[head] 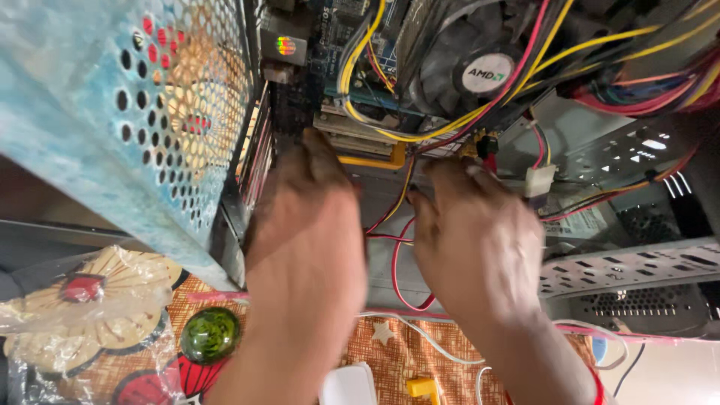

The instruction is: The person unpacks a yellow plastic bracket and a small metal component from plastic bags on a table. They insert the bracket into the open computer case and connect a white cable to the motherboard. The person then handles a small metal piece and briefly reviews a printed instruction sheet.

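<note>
I see both hands deep inside an open computer case [150, 112]. My left hand [304, 225] reaches toward the white slots [360, 139] on the board, fingers bent and close together. I cannot tell if it pinches anything. My right hand [476, 240] sits just beside it, fingers curled down by the red wire [397, 270] and yellow wires [375, 45]. A fan [465, 67] sits above. A green ball [210, 335] lies on the cloth below.

Yellow and red cables [420, 135], blue perforated panel [112, 112], orange patterned cloth [405, 352]
</note>
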